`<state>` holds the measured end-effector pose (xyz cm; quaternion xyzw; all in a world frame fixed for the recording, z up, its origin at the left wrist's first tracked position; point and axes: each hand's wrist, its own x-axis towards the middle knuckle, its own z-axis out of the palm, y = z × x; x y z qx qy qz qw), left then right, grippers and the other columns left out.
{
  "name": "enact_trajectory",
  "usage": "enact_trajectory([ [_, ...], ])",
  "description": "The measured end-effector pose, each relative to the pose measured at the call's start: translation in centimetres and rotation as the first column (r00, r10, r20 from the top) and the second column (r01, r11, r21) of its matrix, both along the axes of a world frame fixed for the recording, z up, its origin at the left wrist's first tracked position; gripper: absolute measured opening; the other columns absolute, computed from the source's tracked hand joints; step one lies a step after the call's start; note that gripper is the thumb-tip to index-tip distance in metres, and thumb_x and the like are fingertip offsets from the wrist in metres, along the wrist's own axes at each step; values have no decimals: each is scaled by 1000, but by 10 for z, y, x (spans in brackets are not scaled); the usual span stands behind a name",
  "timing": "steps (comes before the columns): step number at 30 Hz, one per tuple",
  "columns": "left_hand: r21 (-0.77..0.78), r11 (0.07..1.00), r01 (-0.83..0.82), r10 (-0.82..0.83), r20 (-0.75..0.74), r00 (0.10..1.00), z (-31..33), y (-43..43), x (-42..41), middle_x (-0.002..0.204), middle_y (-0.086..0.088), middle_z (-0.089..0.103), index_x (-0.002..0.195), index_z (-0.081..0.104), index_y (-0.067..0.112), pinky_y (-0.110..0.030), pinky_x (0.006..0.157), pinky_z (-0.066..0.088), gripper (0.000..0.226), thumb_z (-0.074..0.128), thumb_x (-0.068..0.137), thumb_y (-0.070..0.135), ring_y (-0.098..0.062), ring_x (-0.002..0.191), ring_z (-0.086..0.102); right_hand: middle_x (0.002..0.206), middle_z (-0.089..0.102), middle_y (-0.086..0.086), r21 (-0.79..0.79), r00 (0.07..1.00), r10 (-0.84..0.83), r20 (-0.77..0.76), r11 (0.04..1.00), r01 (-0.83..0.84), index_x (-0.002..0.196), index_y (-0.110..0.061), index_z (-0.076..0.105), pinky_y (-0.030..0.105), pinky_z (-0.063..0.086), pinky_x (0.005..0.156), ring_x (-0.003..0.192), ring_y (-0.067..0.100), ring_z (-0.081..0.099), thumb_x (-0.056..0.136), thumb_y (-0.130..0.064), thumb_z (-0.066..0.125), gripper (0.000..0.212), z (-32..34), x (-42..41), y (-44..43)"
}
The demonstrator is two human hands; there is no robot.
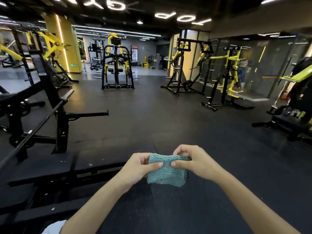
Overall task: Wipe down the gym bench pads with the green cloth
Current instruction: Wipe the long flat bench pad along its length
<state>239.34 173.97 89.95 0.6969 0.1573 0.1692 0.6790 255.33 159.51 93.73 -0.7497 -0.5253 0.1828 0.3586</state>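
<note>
Both bare forearms reach forward from the near edge and converge, the left hand (pixel 139 166) and right hand (pixel 194 162) close together, fingers curled, thumbs nearly meeting, each pinching the green cloth (pixel 166 173) between them.

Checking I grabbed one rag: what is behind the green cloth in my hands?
A dark dotted layer peeks out behind the fluffy green cloth at its right edge, beside the right hand. The rest is covered.

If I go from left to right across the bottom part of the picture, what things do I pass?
black bench pad → left hand → green cloth → right hand → dark seat pad of the far-right machine
</note>
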Motion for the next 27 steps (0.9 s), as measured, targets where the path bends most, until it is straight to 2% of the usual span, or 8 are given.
enact_trajectory([
  [5, -50, 995, -84, 86, 32, 996, -2, 43, 82, 103, -15, 74, 106, 72, 5, -36, 85, 57, 29, 71, 79, 18, -24, 93, 71, 84, 74, -7, -49, 997, 80, 12, 996, -80, 85, -23, 64, 26, 49, 77, 80, 5, 68, 81, -26, 77, 13, 5, 95, 60],
  [10, -91, 978, -190, 190, -10, 982, -16, 93, 132, 99, -13, 75, 106, 71, 2, -26, 73, 56, 20, 67, 86, 7, -20, 87, 71, 84, 73, -8, -64, 989, 149, -4, 987, -149, 84, -25, 65, 24, 50, 75, 79, 3, 67, 81, -25, 77, 13, -11, 156, 129],
  [13, -91, 971, -220, 217, -34, 975, -25, 127, 159, 99, -11, 75, 106, 71, 4, -25, 71, 55, 19, 66, 88, 7, -19, 87, 72, 81, 72, -10, -65, 982, 189, -12, 980, -189, 82, -28, 64, 17, 45, 68, 72, -4, 62, 80, -25, 77, 14, -22, 189, 172],
  [16, -116, 961, -252, 250, -31, 968, -35, 167, 185, 98, -10, 75, 107, 71, 3, -24, 70, 55, 20, 66, 88, 8, -18, 87, 72, 84, 73, -8, -73, 975, 220, -12, 973, -220, 83, -27, 66, 22, 49, 74, 77, 0, 65, 80, -25, 78, 13, -30, 220, 220],
  [19, -128, 952, -279, 281, -7, 960, -40, 216, 211, 100, -13, 74, 108, 70, 3, -29, 71, 57, 23, 67, 87, 12, -21, 87, 71, 86, 74, -6, -74, 968, 251, 0, 965, -250, 84, -27, 66, 25, 51, 79, 82, 5, 68, 80, -27, 78, 13, -31, 248, 274],
  [23, -116, 937, -330, 333, 6, 943, -33, 281, 241, 106, -15, 73, 110, 70, 8, -36, 78, 56, 30, 67, 85, 23, -24, 93, 70, 86, 73, -7, -78, 952, 304, 20, 950, -302, 85, -25, 66, 18, 47, 71, 76, -2, 65, 81, -26, 77, 11, -14, 281, 351],
  [27, -110, 909, -402, 406, 18, 914, -23, 344, 257, 105, -10, 74, 110, 69, 16, -44, 83, 56, 33, 67, 82, 33, -25, 97, 70, 89, 73, -4, -41, 936, 350, 39, 936, -349, 86, -25, 68, 29, 51, 81, 85, 9, 67, 81, -27, 77, 11, -2, 301, 428],
])
